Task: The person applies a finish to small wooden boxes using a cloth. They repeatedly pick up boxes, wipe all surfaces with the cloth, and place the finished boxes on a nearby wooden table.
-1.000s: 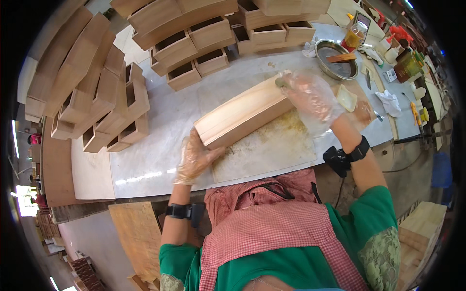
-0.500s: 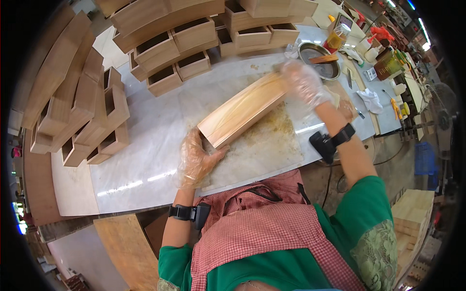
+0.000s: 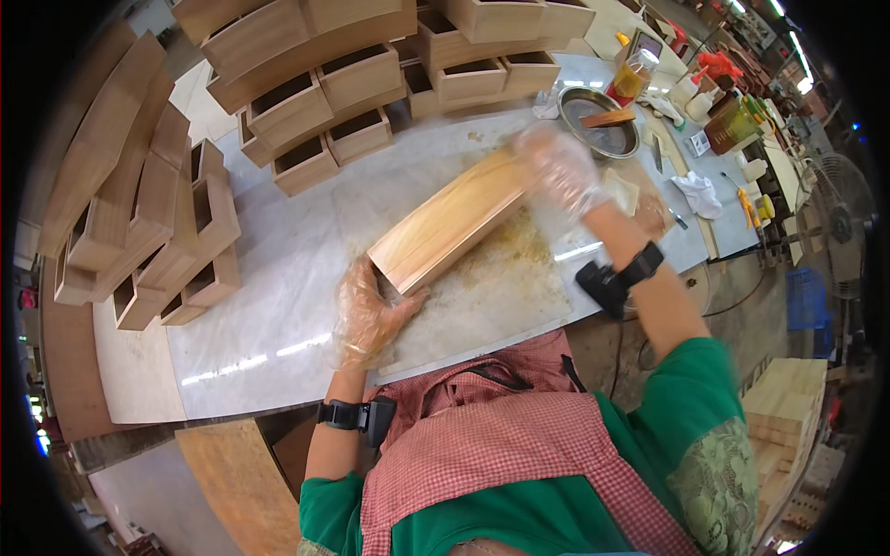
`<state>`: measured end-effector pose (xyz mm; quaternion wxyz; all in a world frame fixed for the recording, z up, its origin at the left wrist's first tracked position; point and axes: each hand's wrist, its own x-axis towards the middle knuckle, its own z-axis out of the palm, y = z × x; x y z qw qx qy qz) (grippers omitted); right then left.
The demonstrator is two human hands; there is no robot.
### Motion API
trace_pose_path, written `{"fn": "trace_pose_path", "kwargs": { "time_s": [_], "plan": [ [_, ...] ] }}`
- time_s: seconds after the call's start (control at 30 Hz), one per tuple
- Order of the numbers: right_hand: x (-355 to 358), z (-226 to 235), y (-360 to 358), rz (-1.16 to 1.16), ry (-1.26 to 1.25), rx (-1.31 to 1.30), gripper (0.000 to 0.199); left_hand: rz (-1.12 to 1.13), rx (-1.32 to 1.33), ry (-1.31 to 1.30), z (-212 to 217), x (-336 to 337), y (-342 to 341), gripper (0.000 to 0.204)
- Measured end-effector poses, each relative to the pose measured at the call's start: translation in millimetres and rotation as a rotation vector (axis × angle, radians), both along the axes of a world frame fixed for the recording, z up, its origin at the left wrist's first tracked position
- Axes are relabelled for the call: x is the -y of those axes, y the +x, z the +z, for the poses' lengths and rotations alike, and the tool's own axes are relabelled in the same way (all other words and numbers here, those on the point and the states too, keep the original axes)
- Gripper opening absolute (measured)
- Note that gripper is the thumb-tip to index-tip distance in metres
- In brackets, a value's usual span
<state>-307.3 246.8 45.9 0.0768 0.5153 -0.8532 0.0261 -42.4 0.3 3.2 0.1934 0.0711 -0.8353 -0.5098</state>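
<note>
A long wooden box (image 3: 451,222) lies slantwise on the sheet-covered table, its near end to the left. Its upper face shows yellowish, glossy grain. In a clear plastic glove, my left hand (image 3: 366,310) grips the near left end, with the thumb along the front side and the fingers behind. My right hand (image 3: 561,171), also gloved, is at the far right end of the box. Motion smears its fingers, so whatever they may hold cannot be made out. Brownish stains (image 3: 519,255) mark the table covering beside the box.
Wooden drawer units (image 3: 324,83) are stacked at the back, and more (image 3: 171,222) stand at the left. At the back right, a round metal dish (image 3: 564,97) holds a brown wooden piece (image 3: 607,119). Near it are a jar (image 3: 633,76), squeeze bottles (image 3: 686,88) and a white cloth (image 3: 697,195).
My right hand has shifted slightly left and down in the picture, still at the far end of the box. The whole view has shifted a little; my left hand keeps its hold.
</note>
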Motion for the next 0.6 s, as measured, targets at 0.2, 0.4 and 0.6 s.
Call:
{"fn": "trace_pose_path", "kwargs": {
  "time_s": [0.2,0.4,0.6],
  "plan": [
    [68,41,155,0.094,-0.327,0.413,0.009,-0.041,0.18,0.052,8,2,4,0.069],
    [-28,28,34,-0.17,-0.041,-0.125,0.011,-0.023,0.064,0.003,1,2,2,0.065],
    [51,47,166,0.08,-0.216,0.249,0.015,-0.091,0.135,0.198,17,-2,4,0.072]
  ]
}}
